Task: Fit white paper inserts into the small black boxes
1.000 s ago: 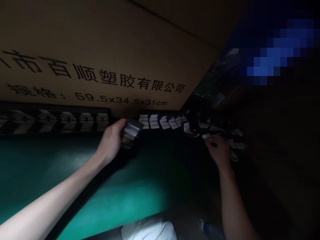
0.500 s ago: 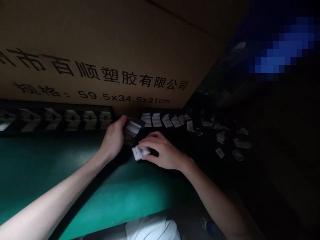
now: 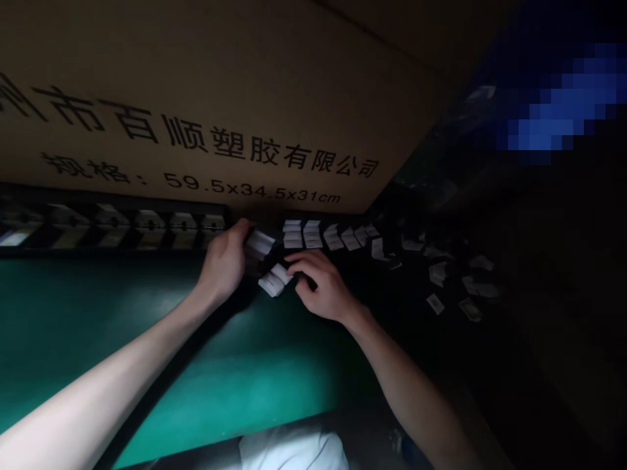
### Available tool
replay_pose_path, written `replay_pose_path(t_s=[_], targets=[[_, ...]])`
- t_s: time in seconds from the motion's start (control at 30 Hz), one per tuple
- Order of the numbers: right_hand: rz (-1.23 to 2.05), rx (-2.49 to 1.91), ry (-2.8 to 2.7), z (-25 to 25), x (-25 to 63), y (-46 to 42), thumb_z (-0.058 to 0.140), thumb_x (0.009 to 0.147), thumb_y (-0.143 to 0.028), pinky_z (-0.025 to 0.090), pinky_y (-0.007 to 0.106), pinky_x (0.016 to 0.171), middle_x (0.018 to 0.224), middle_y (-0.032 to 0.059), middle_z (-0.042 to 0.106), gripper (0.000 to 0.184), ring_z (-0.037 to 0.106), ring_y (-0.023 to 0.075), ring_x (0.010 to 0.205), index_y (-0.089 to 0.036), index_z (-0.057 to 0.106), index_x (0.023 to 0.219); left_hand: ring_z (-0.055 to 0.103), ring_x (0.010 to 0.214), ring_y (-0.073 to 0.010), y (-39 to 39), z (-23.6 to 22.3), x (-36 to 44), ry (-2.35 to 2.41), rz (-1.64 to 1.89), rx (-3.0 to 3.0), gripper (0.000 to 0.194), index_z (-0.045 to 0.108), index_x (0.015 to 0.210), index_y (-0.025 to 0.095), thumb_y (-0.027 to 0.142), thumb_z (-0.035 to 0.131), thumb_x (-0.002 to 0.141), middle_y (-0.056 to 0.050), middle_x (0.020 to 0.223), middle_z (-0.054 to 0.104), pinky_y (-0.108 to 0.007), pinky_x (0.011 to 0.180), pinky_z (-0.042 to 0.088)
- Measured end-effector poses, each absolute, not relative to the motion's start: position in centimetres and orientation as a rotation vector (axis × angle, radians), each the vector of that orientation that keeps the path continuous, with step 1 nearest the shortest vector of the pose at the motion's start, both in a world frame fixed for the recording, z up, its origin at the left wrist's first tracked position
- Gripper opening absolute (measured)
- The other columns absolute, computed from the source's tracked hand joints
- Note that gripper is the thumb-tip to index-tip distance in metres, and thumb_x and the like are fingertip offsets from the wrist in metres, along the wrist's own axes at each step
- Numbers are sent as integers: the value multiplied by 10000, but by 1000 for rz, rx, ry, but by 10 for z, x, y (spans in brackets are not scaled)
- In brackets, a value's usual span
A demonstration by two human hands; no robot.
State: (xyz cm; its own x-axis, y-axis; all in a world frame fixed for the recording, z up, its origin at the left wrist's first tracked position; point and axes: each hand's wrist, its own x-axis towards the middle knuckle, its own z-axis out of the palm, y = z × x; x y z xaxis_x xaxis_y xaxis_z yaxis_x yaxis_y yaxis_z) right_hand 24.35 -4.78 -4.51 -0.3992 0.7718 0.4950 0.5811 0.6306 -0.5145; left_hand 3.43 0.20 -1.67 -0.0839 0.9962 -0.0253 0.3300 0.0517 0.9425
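My left hand point(image 3: 224, 261) grips a pleated pack of white folded paper pieces point(image 3: 260, 245) at its near end. Just below that pack lies a small folded white piece point(image 3: 273, 281), its upper end at the fingertips of my right hand point(image 3: 321, 287). Those curled fingers seem to hold it. A row of similar white folded pieces point(image 3: 313, 235) runs to the right along the carton's lower edge. Looser pieces point(image 3: 441, 274) lie scattered farther right on a dark surface point(image 3: 401, 307). Part of the held pack is hidden by my left fingers.
A large cardboard carton point(image 3: 196, 111) with black Chinese print and "59.5x34.5x31cm" fills the top. A row of dark-and-pale folded pieces point(image 3: 112, 228) lies at left. Below is a green mat point(image 3: 235, 391). White cloth point(image 3: 294, 450) shows at the bottom edge.
My right hand has moved left from the scattered pieces to beside my left hand, with a white piece at its fingers. The pack in my left hand now shows more white.
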Motion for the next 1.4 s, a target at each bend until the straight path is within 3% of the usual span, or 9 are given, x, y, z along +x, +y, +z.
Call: replay_pose_path(t_s=[0.1, 0.33, 0.5, 0.6, 0.7, 0.8, 0.9, 1.0, 1.4], targets=[[375, -1043, -2175, -44, 241, -49, 556, 928, -55, 582, 430, 1034, 1280, 97, 700, 215, 620, 223, 1238, -218, 655, 1026, 653, 910, -276, 1, -15, 34, 1524, 1099, 1404, 475, 744, 1005, 207, 507, 375, 997, -35, 876, 753, -332, 768, 454], [416, -993, -2420, -37, 242, -57, 434, 914, 61, 494, 497, 1198, 1487, 100, 598, 433, 460, 243, 1482, -204, 665, 1167, 606, 790, -257, 0, -10, 31, 1553, 1109, 1425, 449, 678, 859, 225, 506, 355, 995, -23, 718, 657, -330, 670, 425], [316, -1075, -2488, -33, 241, -61, 528, 996, -74, 588, 438, 984, 1362, 105, 653, 366, 637, 237, 1154, -219, 652, 1309, 639, 846, -268, 1, -11, 32, 1597, 1089, 1483, 455, 689, 917, 208, 457, 320, 1011, -45, 783, 706, -317, 676, 444], [279, -1086, -2477, -33, 239, -61, 629, 1020, -260, 575, 408, 900, 1162, 87, 688, 254, 634, 229, 1025, -230, 681, 1267, 651, 890, -269, 2, -10, 34, 1620, 1070, 1472, 447, 709, 956, 206, 433, 327, 1005, -49, 825, 729, -306, 687, 451], [335, -1056, -2436, -34, 237, -61, 737, 958, -441, 563, 406, 904, 1053, 66, 679, 313, 631, 226, 985, -226, 695, 1181, 653, 884, -263, 2, -9, 36, 1601, 1071, 1440, 450, 726, 969, 200, 426, 338, 1005, -43, 833, 740, -307, 708, 457], [434, -1001, -2337, -33, 238, -61, 714, 952, -318, 570, 387, 925, 1094, 67, 678, 244, 630, 216, 1020, -220, 668, 1171, 641, 861, -240, 1, -10, 36, 1589, 1076, 1434, 457, 732, 971, 190, 433, 346, 1010, -26, 827, 736, -299, 717, 445], [491, -979, -2296, -31, 239, -62, 651, 872, -124, 552, 427, 1032, 1292, 92, 654, 345, 593, 243, 1221, -223, 632, 1202, 625, 855, -206, 1, -10, 35, 1574, 1059, 1488, 457, 726, 968, 178, 416, 340, 1023, -1, 818, 721, -271, 709, 425], [523, -1000, -2346, -31, 239, -62, 661, 847, -110, 497, 484, 1127, 1419, 95, 612, 375, 529, 267, 1361, -237, 619, 1198, 625, 823, -211, 2, -10, 34, 1551, 1055, 1439, 481, 723, 949, 166, 450, 343, 1028, -8, 783, 719, -279, 690, 428], [467, -1011, -2324, -38, 236, -57, 728, 895, -181, 571, 386, 893, 1102, 50, 725, 231, 659, 210, 990, -219, 629, 1101, 672, 981, -325, 7, -18, 33, 1552, 1069, 1351, 518, 767, 1075, 184, 520, 377, 1020, -91, 1024, 788, -381, 855, 479]])
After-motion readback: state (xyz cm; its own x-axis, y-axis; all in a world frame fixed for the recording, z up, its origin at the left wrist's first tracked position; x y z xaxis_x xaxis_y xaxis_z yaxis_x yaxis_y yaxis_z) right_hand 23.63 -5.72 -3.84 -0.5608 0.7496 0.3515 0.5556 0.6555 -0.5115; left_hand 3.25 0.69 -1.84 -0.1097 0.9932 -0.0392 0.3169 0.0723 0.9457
